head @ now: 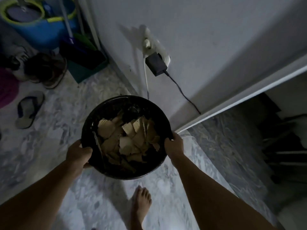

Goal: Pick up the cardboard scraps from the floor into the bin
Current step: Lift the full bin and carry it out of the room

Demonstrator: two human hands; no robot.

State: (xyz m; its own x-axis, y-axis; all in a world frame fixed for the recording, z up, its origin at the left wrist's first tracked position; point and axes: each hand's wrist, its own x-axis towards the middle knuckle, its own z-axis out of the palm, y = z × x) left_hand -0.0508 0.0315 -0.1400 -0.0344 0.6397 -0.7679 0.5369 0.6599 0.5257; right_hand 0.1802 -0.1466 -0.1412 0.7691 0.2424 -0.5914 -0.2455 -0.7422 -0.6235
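Note:
A round black bin (106, 105) hangs above the marble floor in the middle of the head view, held between both hands. Several torn brown cardboard scraps (127, 140) lie piled inside it. My left hand (78, 152) grips the bin's near-left rim with the thumb over the edge. My right hand (174, 143) grips the right rim, fingers curled round it. The bin's bottom and outer wall are mostly hidden.
A white wall with a socket and black adapter (155, 63) and its cable stands just behind the bin. A blue mop bucket (38, 29), shoes (44, 68) and a flip-flop (29, 110) sit at the left. A dark opening lies at the right. My bare foot (141, 201) stands below the bin.

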